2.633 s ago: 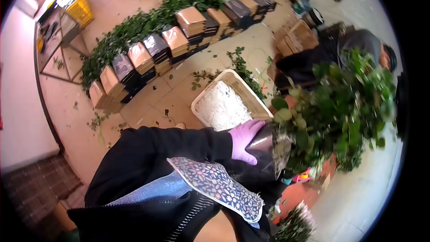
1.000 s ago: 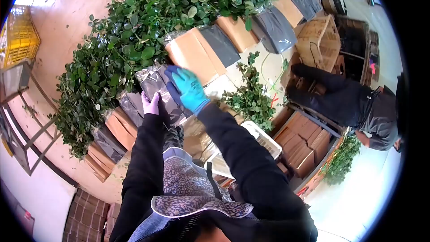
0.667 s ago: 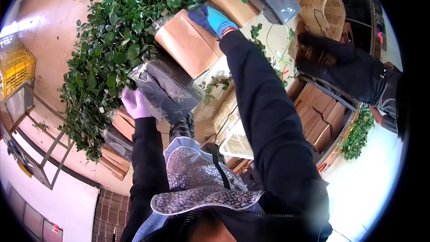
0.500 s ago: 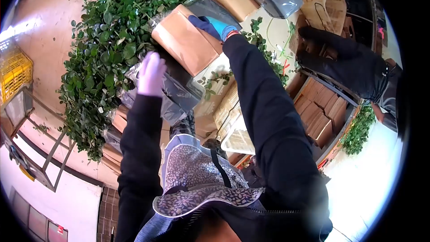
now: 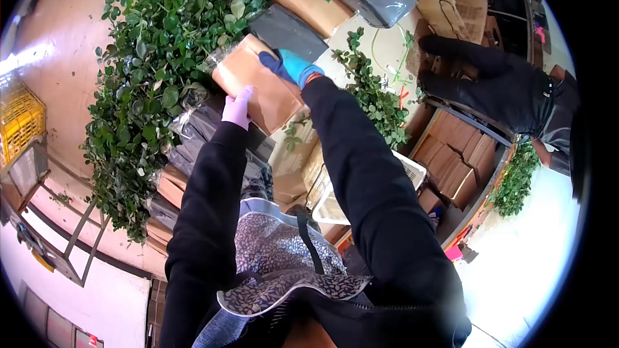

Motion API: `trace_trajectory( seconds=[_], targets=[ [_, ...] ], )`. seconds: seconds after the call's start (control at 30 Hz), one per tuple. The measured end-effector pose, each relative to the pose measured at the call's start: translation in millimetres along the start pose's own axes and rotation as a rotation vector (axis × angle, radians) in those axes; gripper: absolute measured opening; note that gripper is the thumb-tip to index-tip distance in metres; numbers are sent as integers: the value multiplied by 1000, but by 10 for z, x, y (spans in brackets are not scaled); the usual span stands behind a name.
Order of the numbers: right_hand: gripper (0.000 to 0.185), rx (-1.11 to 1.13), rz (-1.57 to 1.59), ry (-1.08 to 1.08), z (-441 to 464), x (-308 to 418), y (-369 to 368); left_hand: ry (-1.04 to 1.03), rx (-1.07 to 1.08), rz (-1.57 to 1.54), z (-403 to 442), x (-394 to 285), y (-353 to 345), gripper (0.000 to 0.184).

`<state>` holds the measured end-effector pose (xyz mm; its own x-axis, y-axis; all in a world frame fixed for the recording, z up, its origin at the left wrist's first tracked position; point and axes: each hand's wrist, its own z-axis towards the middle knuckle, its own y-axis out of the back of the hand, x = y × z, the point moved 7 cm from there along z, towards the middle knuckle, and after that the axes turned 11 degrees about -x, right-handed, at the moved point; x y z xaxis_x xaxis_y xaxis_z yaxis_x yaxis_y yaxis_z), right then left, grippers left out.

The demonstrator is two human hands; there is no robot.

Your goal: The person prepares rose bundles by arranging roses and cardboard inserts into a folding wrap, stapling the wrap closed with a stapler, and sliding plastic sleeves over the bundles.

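A brown paper-wrapped bundle lies tilted in front of me, with clear plastic showing at its left end. My left hand, in a lilac glove, grips its near side with the thumb on the top face; the other fingers are hidden beneath. My right hand, in a teal and navy glove, is closed on the bundle's right far edge. Dark-wrapped bundles lie just beyond it, and a mass of leafy green stems spreads to its left.
Loose leafy stems lie on the pale table right of my right hand. A white plastic crate stands below my right arm. At the right, a person in dark clothes reaches toward shelving with stacked brown cardboard. A yellow crate sits far left.
My left hand has come from the air beside the bundle to grip its near side. The bundle and my right hand have shifted slightly left and down in view.
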<state>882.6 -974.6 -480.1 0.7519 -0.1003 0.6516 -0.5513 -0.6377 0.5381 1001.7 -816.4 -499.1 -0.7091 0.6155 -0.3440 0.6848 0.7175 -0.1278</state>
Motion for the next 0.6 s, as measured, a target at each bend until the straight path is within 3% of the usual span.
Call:
trace_trajectory(
  seconds=[0.1, 0.2, 0.23, 0.3, 0.37, 0.43, 0.57, 0.6],
  targets=[
    [68, -54, 94, 105, 44, -42, 40, -33, -12, -24, -295, -198, 246, 46],
    [69, -8, 150, 100, 26, -24, 17, -754, -233, 221, -1008, -718, 789, 52],
    [69, -21, 171, 97, 7, -25, 25, -818, -347, 162, -1114, -705, 1010, 62],
    [69, -33, 149, 123, -12, -17, 16, -748, -481, 258, -700, -251, 1683, 74],
    [68, -64, 85, 187, 38, 54, 37, -401, -459, 137, -281, 276, 1942, 84],
    [69, -34, 87, 168, 8, 84, 75, -420, -393, 101, -123, 368, 2042, 88],
    [64, -3, 208, 152, -102, 34, 47, -558, -508, 266, 21, -72, 2016, 95],
    [60, -16, 175, 153, -107, 30, 69, -537, -448, 230, 56, -143, 1959, 84]
  ],
)
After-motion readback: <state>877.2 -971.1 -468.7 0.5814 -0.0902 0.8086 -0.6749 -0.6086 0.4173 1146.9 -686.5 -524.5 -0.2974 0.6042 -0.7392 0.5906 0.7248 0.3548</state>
